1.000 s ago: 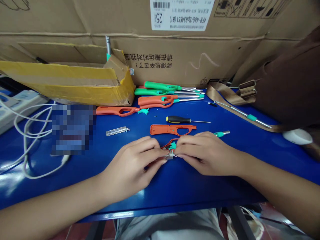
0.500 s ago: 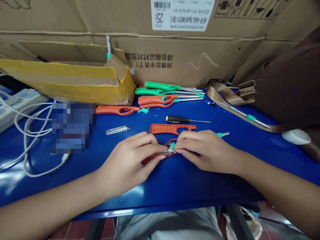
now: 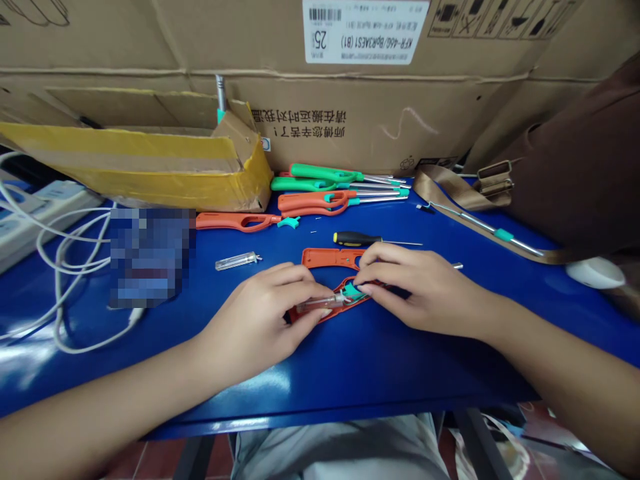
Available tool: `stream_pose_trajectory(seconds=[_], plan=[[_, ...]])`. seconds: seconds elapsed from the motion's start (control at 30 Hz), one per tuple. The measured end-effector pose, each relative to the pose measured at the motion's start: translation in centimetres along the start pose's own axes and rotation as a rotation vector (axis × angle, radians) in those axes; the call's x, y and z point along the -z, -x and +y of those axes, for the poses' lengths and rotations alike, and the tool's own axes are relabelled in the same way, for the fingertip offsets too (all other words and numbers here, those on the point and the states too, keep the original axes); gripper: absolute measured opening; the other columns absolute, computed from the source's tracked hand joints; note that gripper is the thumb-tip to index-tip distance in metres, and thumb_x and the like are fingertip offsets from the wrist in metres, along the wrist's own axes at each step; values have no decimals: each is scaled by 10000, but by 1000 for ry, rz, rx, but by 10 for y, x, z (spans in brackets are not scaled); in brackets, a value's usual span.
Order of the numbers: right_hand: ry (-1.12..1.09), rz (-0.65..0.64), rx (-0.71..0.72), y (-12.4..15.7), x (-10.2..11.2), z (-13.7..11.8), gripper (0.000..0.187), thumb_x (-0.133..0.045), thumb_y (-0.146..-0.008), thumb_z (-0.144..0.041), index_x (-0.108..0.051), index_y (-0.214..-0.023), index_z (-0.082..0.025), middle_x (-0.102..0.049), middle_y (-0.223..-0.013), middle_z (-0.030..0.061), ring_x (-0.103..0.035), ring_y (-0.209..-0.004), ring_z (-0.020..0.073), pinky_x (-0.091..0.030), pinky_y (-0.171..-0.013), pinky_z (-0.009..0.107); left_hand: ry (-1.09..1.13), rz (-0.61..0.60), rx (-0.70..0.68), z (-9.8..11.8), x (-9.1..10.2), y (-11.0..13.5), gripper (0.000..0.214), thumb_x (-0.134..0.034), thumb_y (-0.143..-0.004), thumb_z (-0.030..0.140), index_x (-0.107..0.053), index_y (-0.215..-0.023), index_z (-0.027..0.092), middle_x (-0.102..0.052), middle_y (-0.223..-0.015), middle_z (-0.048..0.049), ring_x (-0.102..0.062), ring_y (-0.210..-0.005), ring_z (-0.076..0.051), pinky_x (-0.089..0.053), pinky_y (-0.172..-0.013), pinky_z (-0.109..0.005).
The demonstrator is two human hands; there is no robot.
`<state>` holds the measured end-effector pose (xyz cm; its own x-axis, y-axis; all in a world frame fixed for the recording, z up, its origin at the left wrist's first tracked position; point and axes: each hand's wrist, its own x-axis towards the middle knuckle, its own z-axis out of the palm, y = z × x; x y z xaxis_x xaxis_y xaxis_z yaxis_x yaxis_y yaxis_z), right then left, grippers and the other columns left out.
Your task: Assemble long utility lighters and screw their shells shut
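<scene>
My left hand pinches a clear fuel tank lying in an open orange lighter shell half; thumb and fingers press round both. A teal trigger sits in the shell just right of the tank. My right hand is closed over the shell's right end, its thumb and fingertips pinched at the trigger's right edge. What lies between those fingertips is too small to make out. Behind them is the matching orange shell half, its right part hidden by my right hand.
Beyond lie a black-and-yellow screwdriver, a second clear tank, tiny screws and several green and orange lighters. A metal rod lies right. A yellow-taped box, white cables and a blurred-out object stand left.
My right hand has shifted slightly right along the shell, so more of the teal trigger shows. My left hand keeps its hold on the tank and shell.
</scene>
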<state>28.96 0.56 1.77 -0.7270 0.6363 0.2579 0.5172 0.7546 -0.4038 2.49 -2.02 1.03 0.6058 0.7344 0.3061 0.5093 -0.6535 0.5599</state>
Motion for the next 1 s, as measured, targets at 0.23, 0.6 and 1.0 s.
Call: stream_pose_trajectory(seconds=[0.23,0.6,1.0], plan=[[-2,-144,0,2,17,13,112,-576,-1003,-255,-680,-995,-217,-708,-1008,41,-657,-897,178,-489,-767,299,-29,-78,32,-4,4,0,145,-703,-913,214,-769,-1042,225,-750,-925,-25,-661,-833,-181,-533,-735,-298],[-64,-233,-23,2,18,13,82,-583,-969,-177,-657,-951,-209,-677,-942,7,-609,-818,154,-435,-720,283,-34,-105,97,-2,4,0,127,-733,-885,208,-734,-1007,243,-741,-853,25,-660,-798,-156,-485,-678,-262],[-25,-222,-69,2,14,13,54,-607,-980,-217,-641,-939,-209,-671,-934,1,-592,-810,156,-408,-706,282,-27,-128,95,-5,6,-1,76,-711,-924,274,-756,-978,246,-751,-899,15,-641,-847,-172,-487,-747,-293]])
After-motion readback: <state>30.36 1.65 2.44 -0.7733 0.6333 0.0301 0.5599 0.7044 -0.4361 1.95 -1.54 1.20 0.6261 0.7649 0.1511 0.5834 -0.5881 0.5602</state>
